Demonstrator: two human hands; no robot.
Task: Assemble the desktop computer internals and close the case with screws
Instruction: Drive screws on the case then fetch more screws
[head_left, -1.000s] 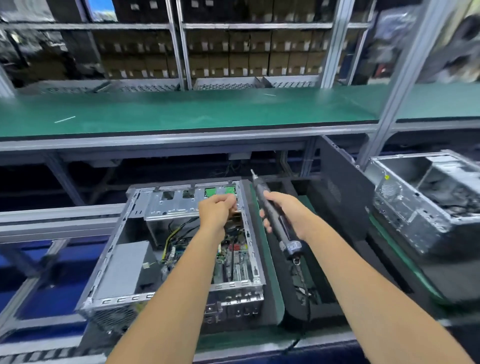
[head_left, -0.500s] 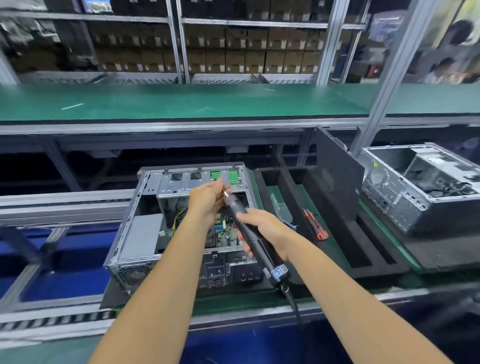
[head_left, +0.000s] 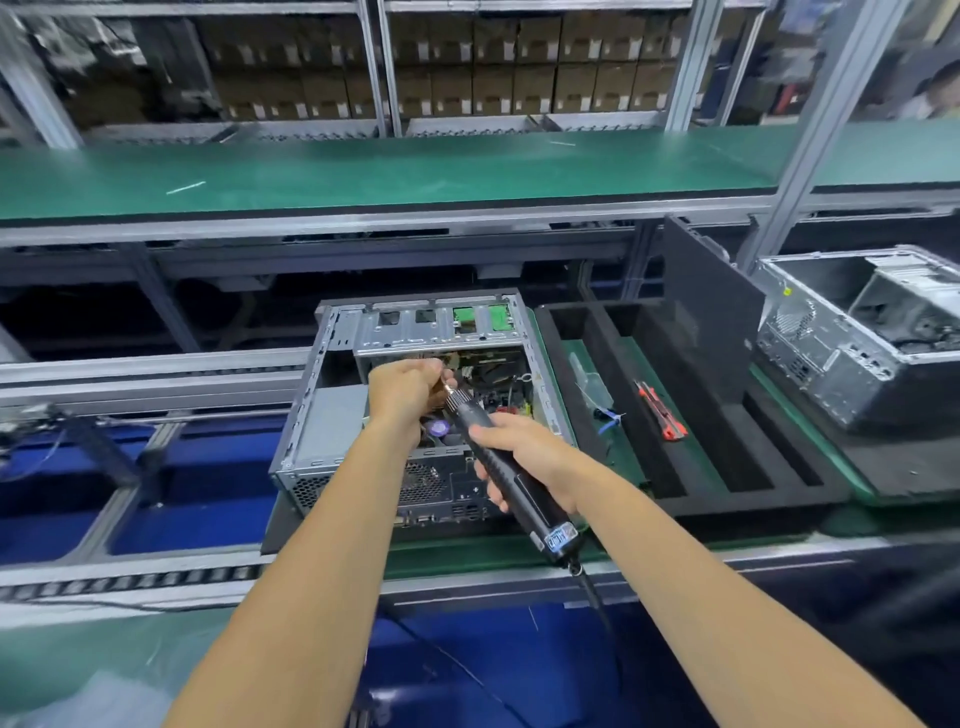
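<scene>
Far left: a roller conveyor rail (head_left: 156, 574) runs along the near edge of the line, with blue flooring below it.

Left of centre: an open computer case (head_left: 332, 415) lies on its side on a dark mat, open face up. A grey power supply (head_left: 332, 431) occupies its left bay; the drive cage (head_left: 441, 327) sits at the far end; the motherboard and cabling (head_left: 493, 384) are exposed on the right, and the rear port panel (head_left: 447, 499) faces the viewer.

The left forearm extends up from the lower left, over the case. The left hand (head_left: 405, 387) is held above the interior with fingers curled together, pinching at the tip of the electric screwdriver (head_left: 498, 462). What lies between the fingertips is too small to tell.

The right forearm enters from the lower right. The right hand (head_left: 524, 457) is wrapped round the black barrel of the screwdriver at mid-length, thumb on top. The tool is tilted, tip up and left towards the left hand, its cord end low and right, with the cable (head_left: 597, 608) trailing down.

Right of the case: a black foam tray (head_left: 675, 457) holds a red-handled cutter (head_left: 660, 410) and a clear bag (head_left: 587, 379). A dark side panel (head_left: 711, 322) stands upright behind it.

Far right: a second open case (head_left: 852, 338) rests on the line.
</scene>
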